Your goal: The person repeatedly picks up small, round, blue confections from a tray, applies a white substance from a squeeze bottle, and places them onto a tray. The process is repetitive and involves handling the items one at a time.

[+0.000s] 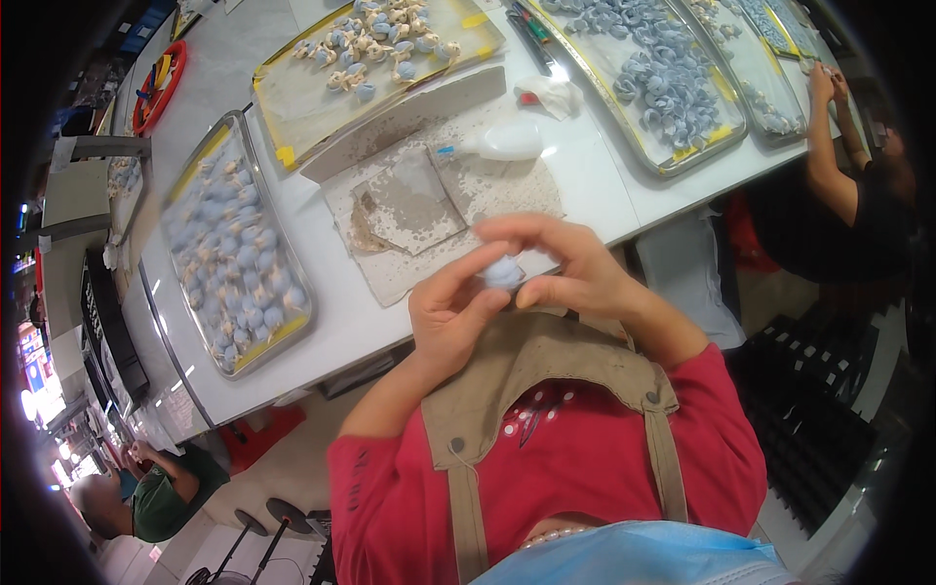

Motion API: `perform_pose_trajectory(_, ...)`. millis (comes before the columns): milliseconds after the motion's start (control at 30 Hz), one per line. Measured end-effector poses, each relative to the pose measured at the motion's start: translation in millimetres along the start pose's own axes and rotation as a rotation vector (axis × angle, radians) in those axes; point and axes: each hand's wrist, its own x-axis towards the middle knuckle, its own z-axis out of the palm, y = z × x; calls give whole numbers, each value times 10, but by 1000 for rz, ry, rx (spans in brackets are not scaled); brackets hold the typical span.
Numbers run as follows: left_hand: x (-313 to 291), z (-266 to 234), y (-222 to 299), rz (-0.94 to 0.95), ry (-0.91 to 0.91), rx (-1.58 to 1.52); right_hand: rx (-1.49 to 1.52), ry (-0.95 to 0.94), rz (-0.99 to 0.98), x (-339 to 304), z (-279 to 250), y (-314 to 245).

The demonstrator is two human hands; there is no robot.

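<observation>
Close to my body, above the table's front edge, a small pale blue rounded piece (pixel 501 274) sits between my two hands. The thumb and fingers of my left hand (pixel 450 310) pinch it from the left. My right hand (pixel 577 271) curls round from the other side, with its thumb and forefinger at the piece. Part of the piece is covered by the fingers, so its full shape is hidden. Just beyond the hands lies a worn cardboard sheet (pixel 526 187) with a stained, flat square board (pixel 414 200) on it.
Left stands a metal tray (pixel 304 317) of blue-and-cream pieces; a yellow-edged tray (pixel 283 122) of similar pieces lies behind. Rightward is a tray (pixel 609 102) of blue curved pieces. A white bottle (pixel 512 141) and crumpled tissue (pixel 554 97) lie beyond my hands. Co-workers sit at both sides.
</observation>
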Motion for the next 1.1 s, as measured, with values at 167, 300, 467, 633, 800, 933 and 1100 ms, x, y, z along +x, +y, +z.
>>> perform_pose_trajectory(167,-45,-66,-33,69,-47,192,218,-110,87,0,27,-3)
perform_pose_trajectory(300,-48,-41,42,120,-94,232,170,-110,80,-23,36,-62)
perform_pose_trajectory(467,-27,-28,84,191,-140,254,86,-109,32,-51,39,-103)
perform_pose_trajectory(633,-34,-74,82,124,-154,180,131,-30,47,-72,103,-75)
perform_pose_trajectory(800,-49,-95,54,80,-118,79,89,-26,35,-35,129,-65)
perform_pose_trajectory(933,-50,-116,-72,71,-92,-44,157,-45,81,-17,119,-45)
perform_pose_trajectory(1100,-38,-60,-202,102,-23,-279,449,-40,242,-45,149,-22)
